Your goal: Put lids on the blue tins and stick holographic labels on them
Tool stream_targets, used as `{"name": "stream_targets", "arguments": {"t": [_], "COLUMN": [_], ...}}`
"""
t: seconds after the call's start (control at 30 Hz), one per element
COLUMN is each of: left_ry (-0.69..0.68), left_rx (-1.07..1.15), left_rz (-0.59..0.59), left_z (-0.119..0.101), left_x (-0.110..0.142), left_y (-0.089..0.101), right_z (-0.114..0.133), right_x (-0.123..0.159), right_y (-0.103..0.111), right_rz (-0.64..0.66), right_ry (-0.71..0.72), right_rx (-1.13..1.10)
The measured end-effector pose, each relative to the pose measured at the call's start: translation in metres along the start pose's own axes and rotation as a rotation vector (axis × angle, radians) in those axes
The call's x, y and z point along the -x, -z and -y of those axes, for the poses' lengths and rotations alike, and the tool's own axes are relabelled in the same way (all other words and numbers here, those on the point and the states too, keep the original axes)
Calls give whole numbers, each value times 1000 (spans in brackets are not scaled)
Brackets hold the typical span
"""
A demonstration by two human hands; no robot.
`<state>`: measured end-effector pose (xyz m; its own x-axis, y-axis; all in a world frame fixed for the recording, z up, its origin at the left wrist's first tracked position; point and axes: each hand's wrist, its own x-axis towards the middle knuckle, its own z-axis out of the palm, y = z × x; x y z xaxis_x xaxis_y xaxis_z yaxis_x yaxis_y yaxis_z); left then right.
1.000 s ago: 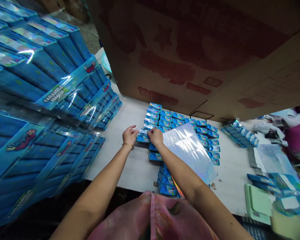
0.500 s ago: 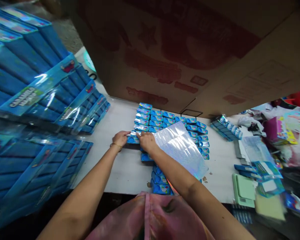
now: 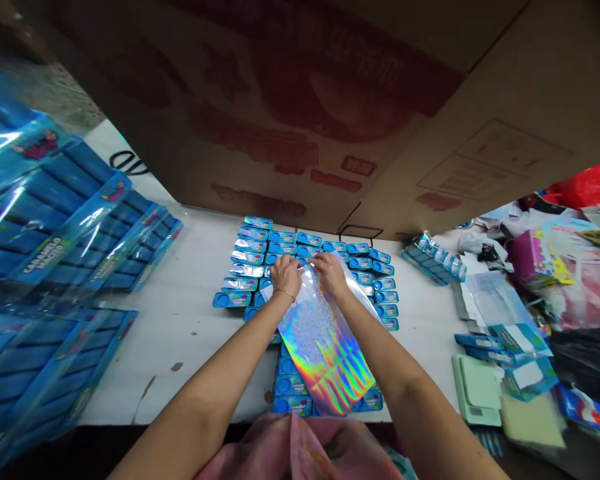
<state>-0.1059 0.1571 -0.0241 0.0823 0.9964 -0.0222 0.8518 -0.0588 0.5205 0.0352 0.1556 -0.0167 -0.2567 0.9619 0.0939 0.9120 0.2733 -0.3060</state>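
Silver sheet (image 3: 325, 333) is pinched at far edge by L grip (image 3: 286, 275) & R grip (image 3: 330, 272), fingertips nearly closed, prob. to steady it; blue boxes (image 3: 233, 299) are rowed beyond & beside grips on desk (image 3: 180, 340), prob. for quick reach.

A rippled holographic sheet (image 3: 330, 363) slants across rows of small blue boxes (image 3: 230, 300).
We see the sheet speckled silver at its far end and banded in vivid rainbow at its near end, its surface wavy; more silvery film shows to its right, though we cannot tell whether it is separate. The boxes stand close together in uneven rows on the white tabletop (image 3: 190, 360), many with round blue spots, several at the left with shiny silvery tops.
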Motion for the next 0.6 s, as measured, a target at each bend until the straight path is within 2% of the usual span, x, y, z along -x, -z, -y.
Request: {"name": "stream_targets", "arguments": {"t": [0.1,0.2,0.33,0.47,0.6], "left_ry": [44,43,1,-49,-45], "left_rx": [19,36,42,43,63], "left_rz": [-24,-41,-55,-26,-6], "left_z": [3,5,7,9,10], "left_x": [-1,0,1,1,0], "left_y": [-4,-5,-9,-11,-9], "right_z": [4,0,-5,-4,-8], "right_x": [0,4,10,5,-10], "right_y": [-10,-15,-14,-6,1], "right_rz": [100,135,88,31,119], "right_ry": [123,207,203,173,145], "right_rx": [84,106,47,-14,-53]}}
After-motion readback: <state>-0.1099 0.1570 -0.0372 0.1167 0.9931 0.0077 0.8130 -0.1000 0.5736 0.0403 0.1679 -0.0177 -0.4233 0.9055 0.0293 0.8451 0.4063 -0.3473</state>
